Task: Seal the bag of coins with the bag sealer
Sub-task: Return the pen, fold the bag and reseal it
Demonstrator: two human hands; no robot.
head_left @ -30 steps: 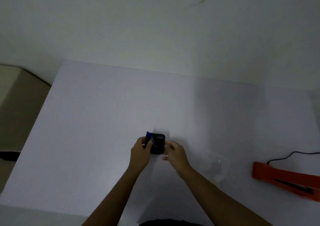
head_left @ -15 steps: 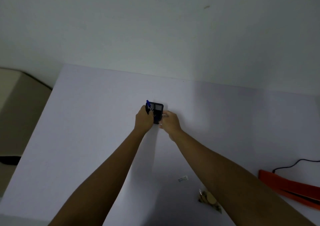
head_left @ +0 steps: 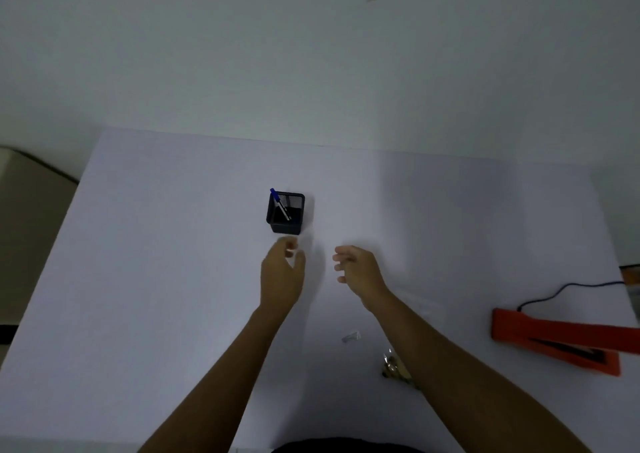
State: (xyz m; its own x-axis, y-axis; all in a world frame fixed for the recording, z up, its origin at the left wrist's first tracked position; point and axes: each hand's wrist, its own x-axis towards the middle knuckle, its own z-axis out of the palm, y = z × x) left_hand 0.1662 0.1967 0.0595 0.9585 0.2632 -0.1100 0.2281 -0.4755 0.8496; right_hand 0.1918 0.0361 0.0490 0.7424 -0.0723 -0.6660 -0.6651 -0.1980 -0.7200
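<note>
We see 2 bare forearms with no sleeves, watch or rings: our left hand (head_left: 281, 277) and right hand (head_left: 358, 269). Dark clothing (head_left: 346, 445) shows at the bottom edge.

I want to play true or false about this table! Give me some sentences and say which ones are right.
1. Both hands are empty. True: the left hand and the right hand are open, with nothing in their grip.
2. The pen holder has a blue-capped pen in it. True.
3. The bag sealer is green. False: it is orange, lying at the right of the table with a black cord attached.
4. The right hand is pressing on the bag sealer. False: it is well away from it, near the pen holder.
5. The coins are inside the pen holder. False: they lie on the table beside the right forearm.
</note>
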